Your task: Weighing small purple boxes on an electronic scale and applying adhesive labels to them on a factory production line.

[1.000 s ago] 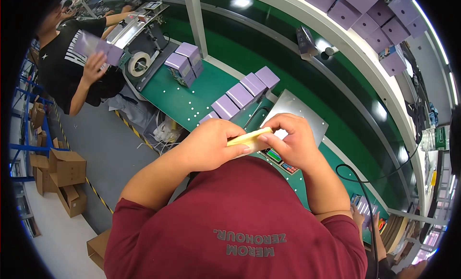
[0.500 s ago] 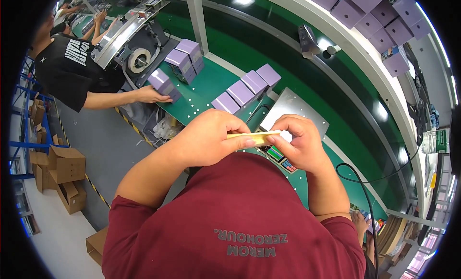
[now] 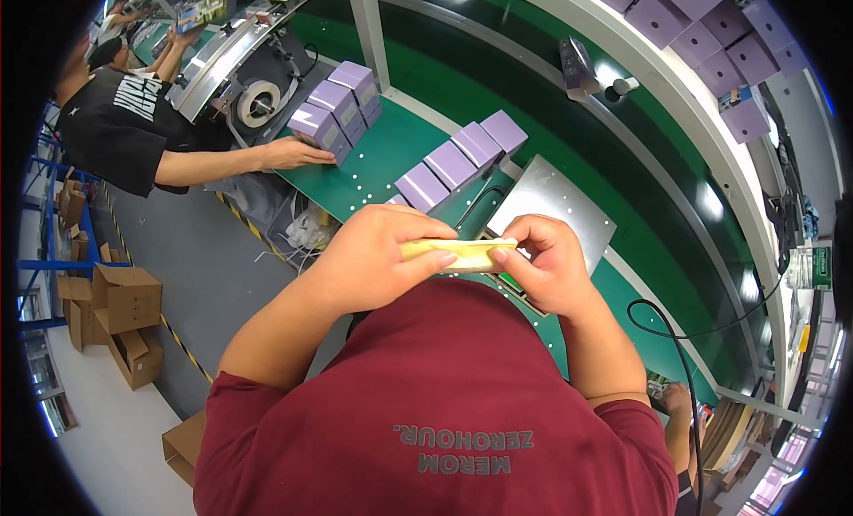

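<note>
A pale yellow strip (image 3: 469, 252), flat and narrow with a lighter edge, is stretched between my two hands in front of my chest. My left hand (image 3: 373, 254) pinches its left part between thumb and fingers. At the other end, my right hand (image 3: 553, 265) has its thumb and curled fingers closed on the strip. What exactly the strip is, I cannot make out. Just beyond my right hand is a weighing scale with a bare metal platform (image 3: 569, 201); my hand and the strip hide most of its display and keys.
Purple boxes (image 3: 450, 165) stand in a row on the green table (image 3: 391, 147). At the left, a co-worker's hand (image 3: 298, 152) touches another purple box (image 3: 317, 127) beside a machine with a tape roll (image 3: 259, 104). A black cable (image 3: 662, 310) loops on the right.
The strip has tilted, showing more of its yellow face, and my left hand has shifted slightly left. The co-worker has brought a purple box up against two others.
</note>
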`<state>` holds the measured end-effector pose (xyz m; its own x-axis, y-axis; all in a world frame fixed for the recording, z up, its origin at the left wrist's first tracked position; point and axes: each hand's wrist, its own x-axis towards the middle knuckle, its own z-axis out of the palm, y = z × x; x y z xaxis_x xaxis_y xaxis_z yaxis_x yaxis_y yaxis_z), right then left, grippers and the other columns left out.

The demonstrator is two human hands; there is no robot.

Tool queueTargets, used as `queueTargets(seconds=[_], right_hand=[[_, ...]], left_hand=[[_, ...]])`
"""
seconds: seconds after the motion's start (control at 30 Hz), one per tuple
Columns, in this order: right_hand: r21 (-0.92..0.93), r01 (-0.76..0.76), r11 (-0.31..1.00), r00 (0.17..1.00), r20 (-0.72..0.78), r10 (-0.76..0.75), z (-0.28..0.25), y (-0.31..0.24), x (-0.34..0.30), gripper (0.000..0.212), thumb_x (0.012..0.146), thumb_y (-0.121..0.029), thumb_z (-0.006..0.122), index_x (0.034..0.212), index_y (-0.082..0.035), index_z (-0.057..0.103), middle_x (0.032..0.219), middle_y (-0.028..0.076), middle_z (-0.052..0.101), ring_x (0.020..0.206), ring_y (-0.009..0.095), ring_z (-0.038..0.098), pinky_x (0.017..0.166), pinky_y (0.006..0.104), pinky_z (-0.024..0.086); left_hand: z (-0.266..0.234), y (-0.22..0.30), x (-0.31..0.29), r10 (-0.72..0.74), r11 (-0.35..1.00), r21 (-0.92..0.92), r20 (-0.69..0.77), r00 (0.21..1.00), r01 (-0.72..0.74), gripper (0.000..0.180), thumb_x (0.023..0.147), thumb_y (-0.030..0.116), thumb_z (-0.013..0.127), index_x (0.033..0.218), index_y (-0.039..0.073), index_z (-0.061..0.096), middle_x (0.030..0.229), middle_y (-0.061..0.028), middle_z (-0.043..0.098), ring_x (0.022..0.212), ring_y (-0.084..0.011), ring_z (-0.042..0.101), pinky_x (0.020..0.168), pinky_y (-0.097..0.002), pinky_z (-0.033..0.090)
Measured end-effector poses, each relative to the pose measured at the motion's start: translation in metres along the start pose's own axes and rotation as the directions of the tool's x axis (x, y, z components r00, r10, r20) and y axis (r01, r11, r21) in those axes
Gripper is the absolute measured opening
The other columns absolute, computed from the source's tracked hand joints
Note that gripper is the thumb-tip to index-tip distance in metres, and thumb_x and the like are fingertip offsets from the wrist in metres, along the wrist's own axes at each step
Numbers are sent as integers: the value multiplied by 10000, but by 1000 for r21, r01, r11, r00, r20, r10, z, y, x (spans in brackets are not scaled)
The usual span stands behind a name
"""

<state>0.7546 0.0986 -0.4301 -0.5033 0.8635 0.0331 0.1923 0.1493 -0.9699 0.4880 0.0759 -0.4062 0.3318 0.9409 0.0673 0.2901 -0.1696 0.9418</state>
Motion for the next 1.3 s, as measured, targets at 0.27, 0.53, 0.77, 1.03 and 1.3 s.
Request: queueTargets(seconds=[0.27, 0.53, 0.77, 1.03, 1.3], right_hand=[[-21, 35, 999, 997, 63, -33, 7, -1, 10, 103, 945, -54, 749, 904, -10, 667, 885, 48, 696, 787, 91, 623, 676, 263, 498], [-63, 210, 976, 978, 25, -209, 5, 6, 10, 83, 906, -18, 751, 911, -20, 668, 873, 84, 703, 750, 163, 642, 669, 300, 502], [-173, 456, 873, 883, -39, -469, -2, 13, 8, 139, 852, -34, 777, 959, -36, 688, 908, 101, 708, 779, 244, 657, 699, 349, 516], [-581, 539, 609, 790, 100, -605, -4, -42, 22, 264, 744, -94, 840, 979, -73, 722, 954, 70, 684, 845, 261, 637, 833, 423, 531], [-653, 560, 509, 810, 305, -500, 10, -37, 39, 221, 709, -80, 832, 910, -90, 740, 909, 45, 672, 864, 280, 616, 948, 448, 511]], left_hand=[[-8, 1, 7, -14, 983, 184, 159, 987, -16, 201, 925, 220, 728, 920, 29, 792, 755, -148, 695, 686, -236, 679, 654, -370, 514], [-11, -2, 7, -194, 981, 17, 196, 961, 194, 217, 882, 216, 802, 930, 5, 782, 760, -93, 710, 702, -154, 666, 641, -327, 512], [-9, -29, -20, -175, 887, -423, 68, 982, 187, 200, 896, -10, 788, 1087, -49, 741, 1041, -88, 763, 918, -162, 721, 878, -290, 572], [13, -15, -19, -249, 839, -519, -99, 963, 164, 90, 944, -5, 735, 1023, -33, 769, 941, -55, 745, 824, -107, 675, 745, -266, 534], [3, -17, -20, -87, 988, -134, -82, 993, 76, 66, 934, 32, 742, 976, -15, 763, 876, -30, 702, 759, -96, 625, 672, -274, 486]])
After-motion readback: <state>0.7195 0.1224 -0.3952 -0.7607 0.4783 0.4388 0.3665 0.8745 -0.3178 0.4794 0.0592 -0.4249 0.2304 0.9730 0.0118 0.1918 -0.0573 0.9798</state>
